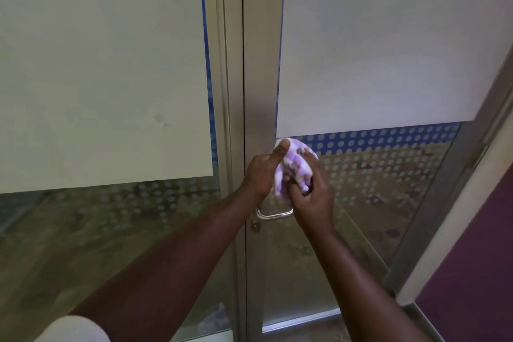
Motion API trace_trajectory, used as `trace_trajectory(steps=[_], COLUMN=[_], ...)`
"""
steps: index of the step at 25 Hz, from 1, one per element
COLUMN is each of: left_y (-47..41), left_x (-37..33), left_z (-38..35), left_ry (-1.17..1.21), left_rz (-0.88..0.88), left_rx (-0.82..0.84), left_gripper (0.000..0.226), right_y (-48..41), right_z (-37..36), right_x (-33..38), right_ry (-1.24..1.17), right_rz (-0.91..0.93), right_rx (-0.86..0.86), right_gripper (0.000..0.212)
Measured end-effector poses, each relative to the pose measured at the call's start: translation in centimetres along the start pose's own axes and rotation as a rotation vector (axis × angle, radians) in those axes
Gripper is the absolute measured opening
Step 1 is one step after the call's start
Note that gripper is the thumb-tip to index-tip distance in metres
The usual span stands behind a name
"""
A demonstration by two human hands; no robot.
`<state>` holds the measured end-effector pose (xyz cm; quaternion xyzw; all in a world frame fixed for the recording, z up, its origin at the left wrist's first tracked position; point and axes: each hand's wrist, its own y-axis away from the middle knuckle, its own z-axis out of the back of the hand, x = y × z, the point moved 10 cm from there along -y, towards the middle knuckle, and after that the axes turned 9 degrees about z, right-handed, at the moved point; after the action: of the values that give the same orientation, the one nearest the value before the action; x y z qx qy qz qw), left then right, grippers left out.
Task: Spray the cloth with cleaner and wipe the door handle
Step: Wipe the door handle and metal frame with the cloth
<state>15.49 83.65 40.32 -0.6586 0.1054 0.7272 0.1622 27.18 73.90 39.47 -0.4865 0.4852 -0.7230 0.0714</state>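
A crumpled purple and white cloth point(294, 166) is bunched between both hands, in front of the metal door frame. My left hand point(262, 172) grips its left side, thumb up over the top. My right hand point(312, 194) clutches its right side, fingers curled into the fabric. The silver door handle point(273, 215) runs level just below the hands, with a small lock cylinder point(254, 227) under its left end. The cloth sits above the handle and is apart from it. No spray bottle is in view.
The glass door point(374, 175) on the right has a dotted frosted band and a large white sheet point(388, 36) stuck on it. A second white sheet point(97, 64) covers the left glass pane. A purple wall point(477, 272) stands at the far right.
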Motion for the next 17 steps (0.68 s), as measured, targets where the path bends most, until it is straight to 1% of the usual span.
trace_trajectory(steps=[1, 3, 4, 5, 7, 8, 9, 10, 11, 12, 13, 14, 15, 17], left_y=[0.0, 0.1, 0.1, 0.1, 0.0, 0.0, -0.1, 0.0, -0.1, -0.1, -0.3, -0.5, -0.8, -1.5], left_x=[-0.2, 0.2, 0.6, 1.0, 1.6, 1.9, 2.1, 2.2, 2.4, 2.5, 2.7, 2.9, 3.1, 3.3], left_z=[0.0, 0.1, 0.4, 0.8, 1.4, 1.5, 1.6, 1.4, 1.2, 1.0, 0.8, 0.6, 0.6, 1.0], left_ry=[0.047, 0.182, 0.237, 0.265, 0.296, 0.32, 0.348, 0.377, 0.392, 0.404, 0.408, 0.403, 0.387, 0.336], left_rz=[0.024, 0.094, 0.126, 0.151, 0.187, 0.209, 0.229, 0.244, 0.256, 0.269, 0.276, 0.277, 0.273, 0.251], left_rx=[0.032, 0.048, 0.032, 0.007, -0.027, -0.021, -0.001, 0.036, 0.076, 0.117, 0.148, 0.169, 0.178, 0.156], left_gripper=[0.059, 0.037, 0.023, 0.015, 0.022, 0.022, 0.015, 0.011, 0.017, 0.022, 0.021, 0.02, 0.022, 0.028], right_y=[-0.1, 0.2, 0.4, 0.4, 0.2, 0.1, -0.1, -0.2, -0.1, 0.0, 0.4, 1.0, 1.4, 1.8], right_z=[-0.5, -1.3, -1.2, -0.5, 1.8, 3.0, 3.8, 3.9, 3.4, 2.3, 1.3, 0.8, 0.6, 1.0], right_x=[0.9, 1.9, 2.1, 1.9, 0.5, -0.7, -2.1, -3.8, -5.2, -6.1, -6.6, -6.8, -7.0, -7.7], right_ry=[0.061, 0.086, 0.054, 0.008, -0.013, 0.006, -0.004, -0.087, -0.251, -0.452, -0.62, -0.717, -0.748, -0.731], right_rz=[0.098, 0.226, 0.243, 0.226, 0.083, -0.026, -0.155, -0.292, -0.411, -0.505, -0.588, -0.653, -0.688, -0.688], right_rx=[0.064, 0.155, 0.148, 0.091, -0.117, -0.205, -0.248, -0.24, -0.201, -0.143, -0.092, -0.063, -0.054, -0.099], right_gripper=[0.059, 0.05, 0.042, 0.038, 0.038, 0.045, 0.056, 0.065, 0.068, 0.065, 0.058, 0.053, 0.051, 0.048])
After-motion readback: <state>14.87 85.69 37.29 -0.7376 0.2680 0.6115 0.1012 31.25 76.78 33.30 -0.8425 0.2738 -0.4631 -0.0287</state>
